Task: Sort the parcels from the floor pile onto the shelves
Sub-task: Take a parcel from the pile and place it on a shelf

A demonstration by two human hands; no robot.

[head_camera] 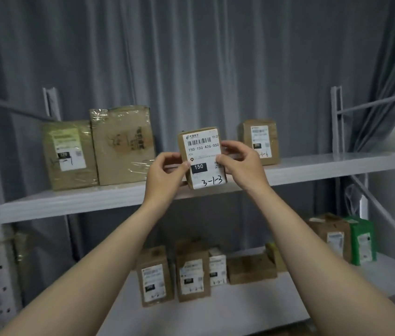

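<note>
A small brown parcel (pixel 201 151) with a white label reading "150" and handwritten "3-1-3" stands upright at the front edge of the upper shelf (pixel 325 166). My left hand (pixel 165 180) grips its left side and my right hand (pixel 242 166) grips its right side. Whether its base rests on the shelf I cannot tell.
Two larger taped boxes (pixel 70 154) (pixel 122 144) stand at the shelf's left, a small labelled box (pixel 259 141) at the right. The lower shelf (pixel 216 316) holds several small parcels and a green one (pixel 361 241). White shelf posts (pixel 336 117) flank the bay; grey curtain behind.
</note>
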